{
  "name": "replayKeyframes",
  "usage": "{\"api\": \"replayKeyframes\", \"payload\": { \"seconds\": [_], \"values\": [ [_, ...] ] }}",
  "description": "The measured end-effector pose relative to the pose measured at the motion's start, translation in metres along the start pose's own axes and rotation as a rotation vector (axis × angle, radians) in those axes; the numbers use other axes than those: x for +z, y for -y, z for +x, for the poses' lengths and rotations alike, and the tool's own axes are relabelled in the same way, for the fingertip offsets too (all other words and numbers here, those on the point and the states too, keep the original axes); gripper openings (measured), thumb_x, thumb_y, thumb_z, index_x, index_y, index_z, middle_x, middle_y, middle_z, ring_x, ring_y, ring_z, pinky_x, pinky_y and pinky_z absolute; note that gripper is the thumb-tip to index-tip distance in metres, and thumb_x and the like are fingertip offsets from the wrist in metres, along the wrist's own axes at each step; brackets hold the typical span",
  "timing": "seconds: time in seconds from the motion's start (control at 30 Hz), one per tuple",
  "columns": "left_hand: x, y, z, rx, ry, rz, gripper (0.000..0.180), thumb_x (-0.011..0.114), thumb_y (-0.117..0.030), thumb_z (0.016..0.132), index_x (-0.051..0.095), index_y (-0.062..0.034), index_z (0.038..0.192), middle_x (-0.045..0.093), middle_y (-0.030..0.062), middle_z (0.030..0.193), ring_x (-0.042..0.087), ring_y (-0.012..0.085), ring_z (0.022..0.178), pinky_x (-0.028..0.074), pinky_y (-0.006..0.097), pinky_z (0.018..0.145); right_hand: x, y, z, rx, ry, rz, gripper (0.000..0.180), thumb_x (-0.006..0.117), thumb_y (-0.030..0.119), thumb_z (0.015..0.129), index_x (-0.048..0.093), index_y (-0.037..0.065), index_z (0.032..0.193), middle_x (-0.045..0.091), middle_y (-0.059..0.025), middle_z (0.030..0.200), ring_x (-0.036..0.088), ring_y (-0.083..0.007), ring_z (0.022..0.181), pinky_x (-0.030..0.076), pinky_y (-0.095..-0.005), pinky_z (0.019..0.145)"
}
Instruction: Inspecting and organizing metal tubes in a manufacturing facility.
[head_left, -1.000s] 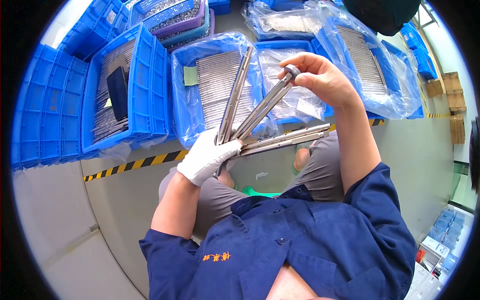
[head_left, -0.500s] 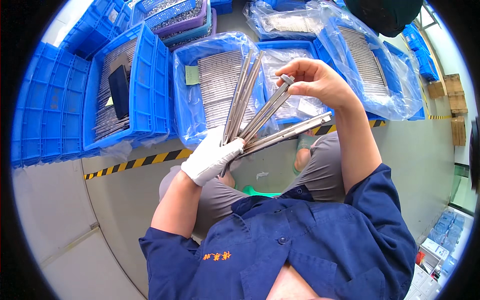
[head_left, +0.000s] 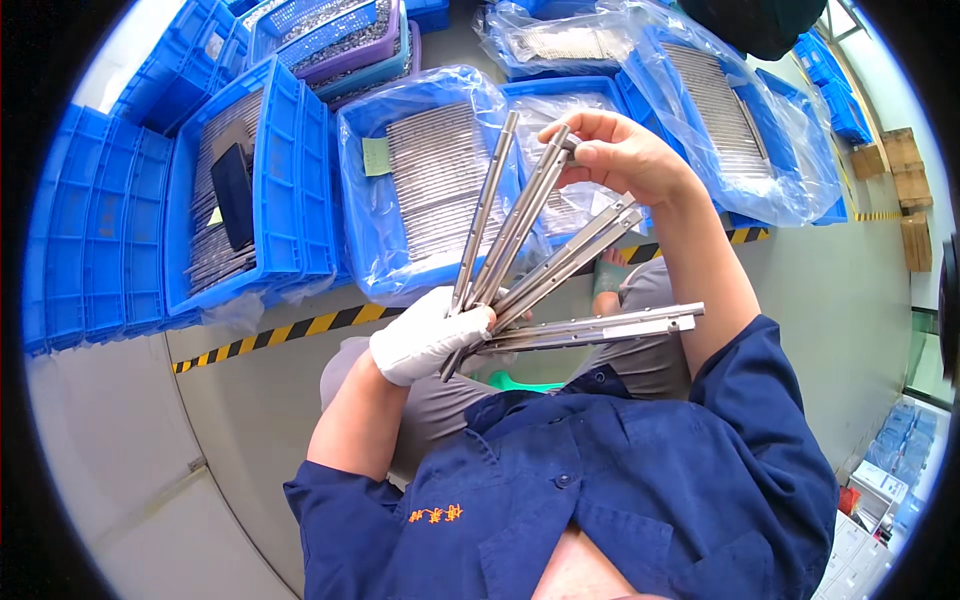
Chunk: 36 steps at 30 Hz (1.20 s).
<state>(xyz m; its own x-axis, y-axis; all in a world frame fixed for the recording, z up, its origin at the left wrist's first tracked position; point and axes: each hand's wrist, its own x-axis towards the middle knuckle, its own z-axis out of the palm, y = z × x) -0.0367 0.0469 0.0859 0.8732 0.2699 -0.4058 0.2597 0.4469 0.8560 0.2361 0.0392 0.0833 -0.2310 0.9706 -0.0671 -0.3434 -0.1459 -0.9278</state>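
My left hand [head_left: 428,340], in a white glove, is closed round the lower ends of several slim metal rods [head_left: 568,262]. They spread upward and rightward like a fan, with small holes along their sides. My bare right hand [head_left: 640,165] pinches a small dark grey metal piece [head_left: 573,147] against the upper end of one group of rods. What part of that piece lies behind the fingers is hidden. Beyond the rods, a blue plastic-lined crate [head_left: 362,225] holds rows of similar rods.
A stack of blue crates stands at the left, a phone [head_left: 233,195] lying on the rods in one. Baskets of small metal parts [head_left: 345,40] sit behind. More lined crates [head_left: 790,185] are at the right. Yellow-black tape [head_left: 290,333] runs along the floor.
The rods in my left hand have fanned wider, the lowest group now pointing nearly straight right. My right hand and the small piece have moved slightly up, to another group of rods.
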Motion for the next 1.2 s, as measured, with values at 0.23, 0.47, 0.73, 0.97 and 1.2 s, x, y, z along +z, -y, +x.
{"api": "replayKeyframes", "payload": {
  "seconds": [0.23, 0.47, 0.73, 0.97, 1.2],
  "values": [
    [-0.001, 0.004, 0.000, -0.021, 0.010, 0.069, 0.039, 0.054, -0.035, 0.080, 0.058, 0.0004, 0.096, 0.056, 0.0020, 0.083, 0.047, 0.0095, 0.078, 0.039, 0.024, 0.070, 0.000, 0.005, -0.002, 0.080, 0.022, -0.255, 0.040, 0.071, 0.013, 0.066, 0.056, -0.001, 0.100, 0.060, -0.0065, 0.087, 0.058, -0.0140, 0.080, 0.046, -0.0267, 0.078],
    [-0.001, 0.002, 0.000, 0.005, 0.018, 0.099, 0.037, 0.053, -0.032, 0.081, 0.058, 0.0006, 0.096, 0.056, 0.0027, 0.083, 0.048, 0.0096, 0.078, 0.040, 0.024, 0.071, -0.010, 0.013, -0.006, 0.003, -0.103, -0.252, 0.034, 0.066, 0.013, 0.070, 0.056, 0.000, 0.100, 0.060, -0.0092, 0.089, 0.058, -0.0163, 0.084, 0.046, -0.0298, 0.079],
    [-0.004, 0.010, 0.004, -0.044, -0.020, 0.204, 0.037, 0.054, -0.035, 0.081, 0.056, -0.0005, 0.094, 0.055, 0.0034, 0.081, 0.048, 0.0104, 0.074, 0.042, 0.026, 0.067, 0.000, 0.015, -0.008, -0.116, 0.007, -0.229, 0.046, 0.069, 0.030, 0.069, 0.054, 0.002, 0.103, 0.060, -0.0118, 0.090, 0.057, -0.0210, 0.089, 0.040, -0.0333, 0.086],
    [0.001, 0.001, 0.007, -0.181, -0.063, 0.344, 0.034, 0.051, -0.033, 0.082, 0.057, -0.0007, 0.092, 0.056, 0.0060, 0.077, 0.049, 0.0118, 0.071, 0.042, 0.027, 0.065, 0.004, 0.031, -0.016, 0.001, -0.054, -0.466, 0.031, 0.068, 0.010, 0.070, 0.058, 0.003, 0.099, 0.061, -0.0083, 0.089, 0.058, -0.0142, 0.082, 0.045, -0.0246, 0.078],
    [0.002, 0.006, 0.006, -0.131, -0.083, 0.273, 0.034, 0.051, -0.031, 0.082, 0.056, 0.0002, 0.093, 0.057, 0.0066, 0.078, 0.050, 0.0125, 0.072, 0.042, 0.028, 0.065, 0.011, 0.013, -0.011, 0.028, -0.006, -0.297, 0.031, 0.068, 0.007, 0.068, 0.058, 0.003, 0.097, 0.061, -0.0068, 0.090, 0.057, -0.0119, 0.082, 0.045, -0.0234, 0.078]
  ]
}}
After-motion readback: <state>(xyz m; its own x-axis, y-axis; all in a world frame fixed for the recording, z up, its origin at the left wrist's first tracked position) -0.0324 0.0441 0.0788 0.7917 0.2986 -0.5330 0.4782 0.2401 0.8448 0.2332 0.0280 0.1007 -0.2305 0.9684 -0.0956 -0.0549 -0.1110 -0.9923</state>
